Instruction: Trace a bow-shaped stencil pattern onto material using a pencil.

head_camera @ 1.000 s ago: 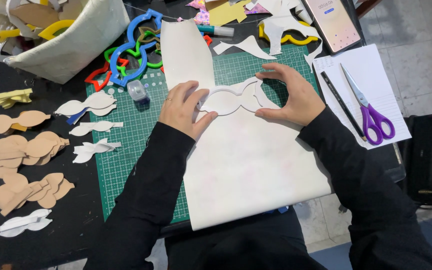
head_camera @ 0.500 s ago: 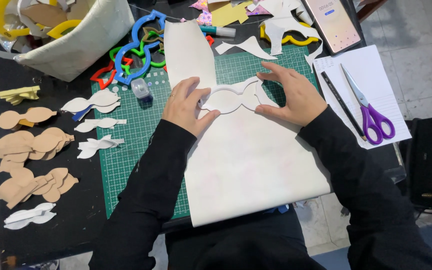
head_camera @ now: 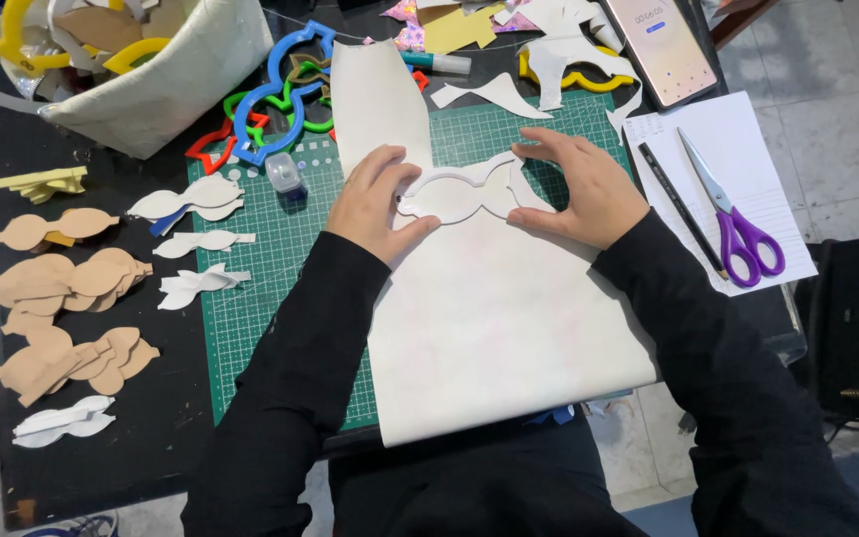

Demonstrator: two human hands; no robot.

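A large cream sheet point(head_camera: 494, 318) lies over the green cutting mat point(head_camera: 260, 308) and hangs off the table's near edge. On the sheet rests a white bow-shaped template point(head_camera: 454, 194). My left hand point(head_camera: 375, 204) presses on the template's left end with the fingers spread. My right hand point(head_camera: 579, 184) presses flat against its right end. Neither hand holds a tool. Both arms are in black sleeves.
Purple-handled scissors point(head_camera: 738, 224) and a black pen point(head_camera: 678, 207) lie on white paper at the right. A phone point(head_camera: 660, 45) sits above them. Coloured templates point(head_camera: 270, 94), a white basket point(head_camera: 161, 70), a small bottle point(head_camera: 285, 177) and tan and white cut-outs point(head_camera: 62, 288) fill the left side.
Both hands stay on the template; the view has shifted slightly, and the hands have barely moved.
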